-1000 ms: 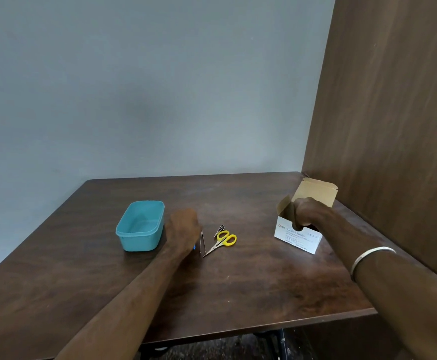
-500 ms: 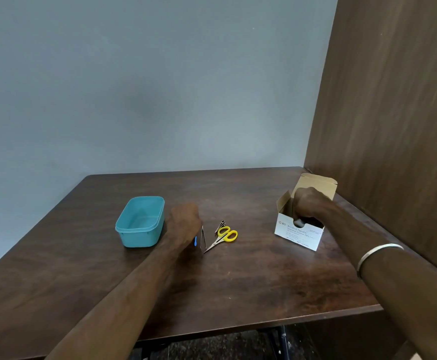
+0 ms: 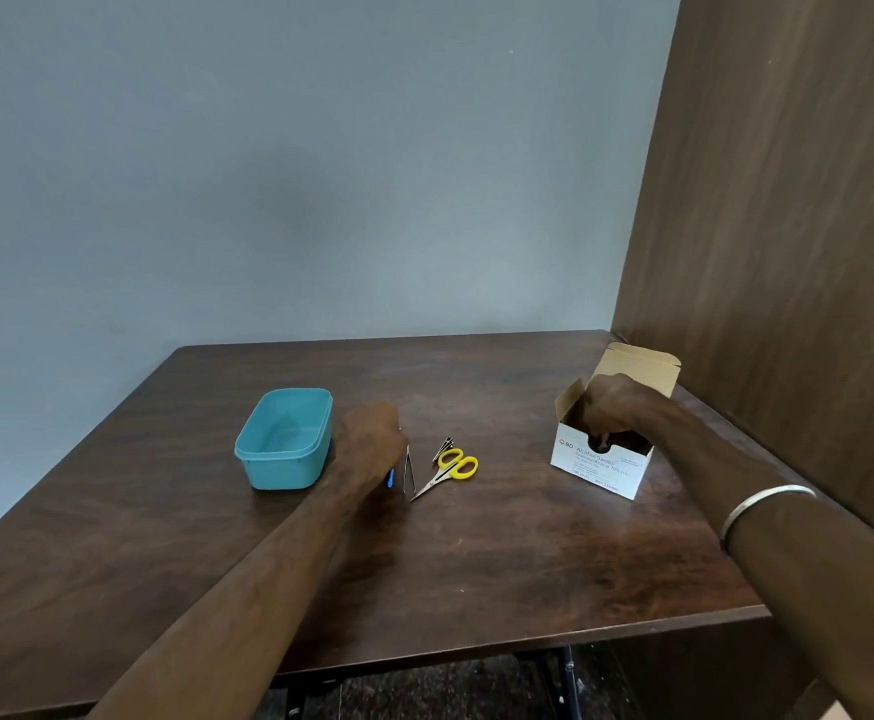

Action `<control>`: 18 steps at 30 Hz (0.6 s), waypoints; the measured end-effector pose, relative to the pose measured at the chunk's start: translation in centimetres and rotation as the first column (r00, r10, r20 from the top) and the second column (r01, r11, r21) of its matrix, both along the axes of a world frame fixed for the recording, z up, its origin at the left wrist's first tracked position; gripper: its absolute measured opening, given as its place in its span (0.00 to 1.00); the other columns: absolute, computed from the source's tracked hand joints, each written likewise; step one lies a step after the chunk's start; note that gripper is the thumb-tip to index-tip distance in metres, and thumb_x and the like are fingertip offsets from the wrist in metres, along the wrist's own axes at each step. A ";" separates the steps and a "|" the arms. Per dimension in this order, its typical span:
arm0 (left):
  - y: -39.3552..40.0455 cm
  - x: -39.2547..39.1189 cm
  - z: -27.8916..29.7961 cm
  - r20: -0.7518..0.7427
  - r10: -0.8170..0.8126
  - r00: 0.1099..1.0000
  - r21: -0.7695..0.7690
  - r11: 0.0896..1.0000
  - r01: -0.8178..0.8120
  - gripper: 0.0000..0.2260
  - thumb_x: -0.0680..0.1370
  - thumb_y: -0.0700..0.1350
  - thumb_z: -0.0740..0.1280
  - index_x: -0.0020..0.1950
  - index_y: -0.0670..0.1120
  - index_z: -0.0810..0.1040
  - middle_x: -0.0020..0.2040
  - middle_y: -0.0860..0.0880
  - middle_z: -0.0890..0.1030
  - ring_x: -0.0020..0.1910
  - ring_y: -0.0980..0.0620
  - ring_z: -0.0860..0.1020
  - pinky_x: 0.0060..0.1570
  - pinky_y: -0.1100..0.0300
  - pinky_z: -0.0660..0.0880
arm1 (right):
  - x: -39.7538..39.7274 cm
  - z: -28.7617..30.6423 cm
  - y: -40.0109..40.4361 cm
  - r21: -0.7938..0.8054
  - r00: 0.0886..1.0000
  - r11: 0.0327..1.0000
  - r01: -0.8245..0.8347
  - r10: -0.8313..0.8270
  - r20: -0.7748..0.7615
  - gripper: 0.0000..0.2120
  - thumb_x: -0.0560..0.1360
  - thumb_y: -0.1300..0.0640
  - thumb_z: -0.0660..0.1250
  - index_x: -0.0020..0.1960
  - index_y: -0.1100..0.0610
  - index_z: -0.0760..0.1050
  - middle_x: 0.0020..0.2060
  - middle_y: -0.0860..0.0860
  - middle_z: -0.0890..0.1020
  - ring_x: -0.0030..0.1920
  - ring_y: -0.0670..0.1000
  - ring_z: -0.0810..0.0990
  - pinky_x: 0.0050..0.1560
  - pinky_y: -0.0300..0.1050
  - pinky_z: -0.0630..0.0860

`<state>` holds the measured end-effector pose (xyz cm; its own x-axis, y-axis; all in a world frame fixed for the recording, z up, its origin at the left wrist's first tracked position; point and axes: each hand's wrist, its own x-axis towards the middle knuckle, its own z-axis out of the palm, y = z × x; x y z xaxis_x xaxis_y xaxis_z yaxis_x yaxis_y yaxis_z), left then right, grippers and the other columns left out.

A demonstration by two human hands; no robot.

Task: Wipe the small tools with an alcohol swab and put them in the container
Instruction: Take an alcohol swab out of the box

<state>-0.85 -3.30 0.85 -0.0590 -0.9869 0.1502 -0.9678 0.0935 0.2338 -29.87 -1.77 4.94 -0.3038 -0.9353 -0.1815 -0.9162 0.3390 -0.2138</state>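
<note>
My left hand rests knuckles-up on the table just right of the teal container, which holds nothing. Its fingers curl down over a blue-handled tool, of which only the tip shows. Silver tweezers lie against the hand's right edge. Yellow-handled scissors and a small nail clipper lie a little further right, untouched. My right hand reaches down into the open alcohol swab box, and its fingertips are hidden inside.
The dark wooden table has its front edge close to me. A brown wooden panel stands along the right side, right behind the box. A grey wall closes the back.
Both hands stay where they were. The right hand sits slightly deeper in the box. The view has shifted a little.
</note>
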 end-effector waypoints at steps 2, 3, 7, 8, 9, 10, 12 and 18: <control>-0.1 0.1 0.1 -0.002 -0.003 1.000 -0.001 1.000 0.003 0.09 0.78 0.42 0.65 0.54 0.40 0.81 0.54 0.41 0.82 0.53 0.43 0.80 0.46 0.56 0.74 | -0.4 -0.1 -0.3 -0.055 1.000 0.998 0.005 -0.004 0.025 0.03 0.70 0.65 0.72 0.40 0.58 0.83 0.36 0.54 0.85 0.35 0.52 0.85 0.31 0.40 0.77; -0.1 0.1 0.1 -0.003 -0.004 1.000 0.001 1.000 0.004 0.09 0.78 0.42 0.65 0.54 0.40 0.81 0.53 0.41 0.82 0.53 0.43 0.80 0.47 0.57 0.74 | -0.5 -0.2 -0.4 -0.074 0.999 0.997 0.000 0.003 0.040 0.05 0.70 0.66 0.71 0.42 0.58 0.84 0.37 0.55 0.85 0.37 0.54 0.86 0.34 0.42 0.80; 0.2 0.2 0.4 -0.031 -0.001 1.000 0.017 1.000 0.002 0.09 0.77 0.40 0.64 0.52 0.38 0.81 0.52 0.40 0.83 0.51 0.42 0.80 0.45 0.57 0.74 | -0.6 -0.7 -0.5 -0.109 0.997 0.994 -0.028 0.035 0.067 0.07 0.71 0.68 0.72 0.42 0.58 0.85 0.38 0.58 0.86 0.37 0.58 0.87 0.45 0.55 0.85; 0.2 0.3 0.3 -0.039 -0.002 0.999 0.019 1.000 0.002 0.09 0.77 0.40 0.63 0.51 0.38 0.81 0.51 0.40 0.83 0.50 0.42 0.81 0.45 0.57 0.75 | -0.6 -0.7 -0.4 -0.123 0.998 0.992 -0.036 0.041 0.041 0.06 0.70 0.67 0.73 0.42 0.58 0.85 0.38 0.57 0.86 0.37 0.57 0.87 0.45 0.54 0.85; 0.1 0.3 0.3 -0.048 -0.002 0.999 0.021 1.000 0.003 0.09 0.78 0.40 0.63 0.51 0.38 0.81 0.51 0.39 0.83 0.50 0.42 0.81 0.45 0.56 0.76 | -0.5 -0.7 -0.3 -0.137 0.999 0.990 -0.042 0.044 0.013 0.05 0.70 0.66 0.74 0.42 0.58 0.84 0.38 0.56 0.85 0.37 0.55 0.86 0.44 0.52 0.85; 0.1 0.4 0.2 -0.059 -0.001 0.998 0.026 1.000 0.003 0.09 0.78 0.41 0.63 0.51 0.38 0.81 0.51 0.39 0.83 0.50 0.41 0.81 0.46 0.56 0.77 | -0.4 -0.7 -0.1 -0.147 0.999 0.988 -0.042 0.041 -0.008 0.04 0.70 0.65 0.74 0.42 0.57 0.83 0.38 0.55 0.84 0.37 0.54 0.85 0.42 0.49 0.84; 0.1 0.6 0.1 -0.093 0.004 0.996 0.045 0.999 0.001 0.09 0.77 0.41 0.63 0.51 0.39 0.81 0.50 0.39 0.83 0.48 0.41 0.82 0.48 0.55 0.80 | -0.4 -0.6 0.0 -0.149 0.999 0.988 -0.033 0.030 -0.024 0.04 0.70 0.63 0.75 0.41 0.56 0.81 0.36 0.53 0.82 0.33 0.52 0.82 0.34 0.43 0.78; -0.1 0.8 0.2 -0.131 -0.003 0.991 0.106 0.994 0.017 0.08 0.76 0.39 0.65 0.50 0.37 0.81 0.49 0.38 0.83 0.48 0.39 0.83 0.50 0.52 0.81 | -1.1 -0.5 -0.1 -0.072 0.999 0.996 -0.044 0.045 0.014 0.07 0.72 0.69 0.71 0.47 0.59 0.82 0.35 0.54 0.84 0.31 0.52 0.83 0.34 0.43 0.81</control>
